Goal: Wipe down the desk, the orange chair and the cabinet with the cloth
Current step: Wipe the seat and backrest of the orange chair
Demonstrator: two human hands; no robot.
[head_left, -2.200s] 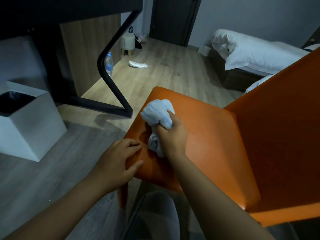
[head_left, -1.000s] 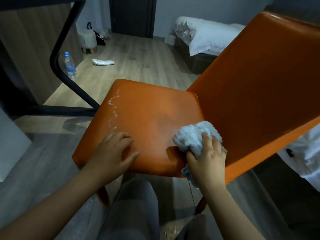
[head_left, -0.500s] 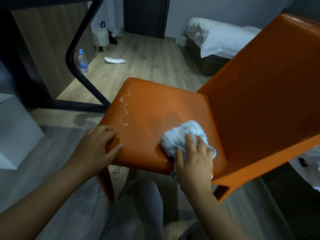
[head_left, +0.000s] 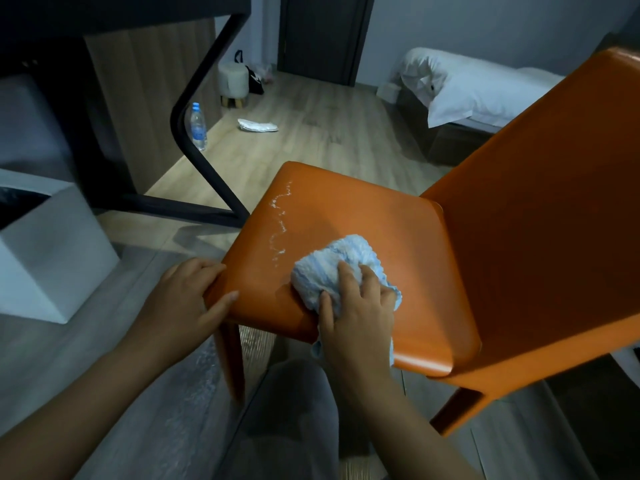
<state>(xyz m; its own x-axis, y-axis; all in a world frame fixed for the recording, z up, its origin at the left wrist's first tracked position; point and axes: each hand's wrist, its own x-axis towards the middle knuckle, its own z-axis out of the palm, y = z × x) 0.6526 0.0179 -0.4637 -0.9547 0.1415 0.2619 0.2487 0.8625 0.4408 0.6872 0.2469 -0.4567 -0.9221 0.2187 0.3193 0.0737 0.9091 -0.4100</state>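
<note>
Head view: the right hand (head_left: 356,317) is clutching the bunched cloth (head_left: 332,261), pressing it onto the orange chair (head_left: 363,216) seat; the left hand (head_left: 183,299) is gripping the seat's near corner.

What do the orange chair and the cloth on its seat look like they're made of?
The orange chair looks covered in smooth leather or vinyl: soft sheen, rounded seat edges. The cloth looks like pale blue terry or microfibre, going by its nubby, crumpled pile.
</note>
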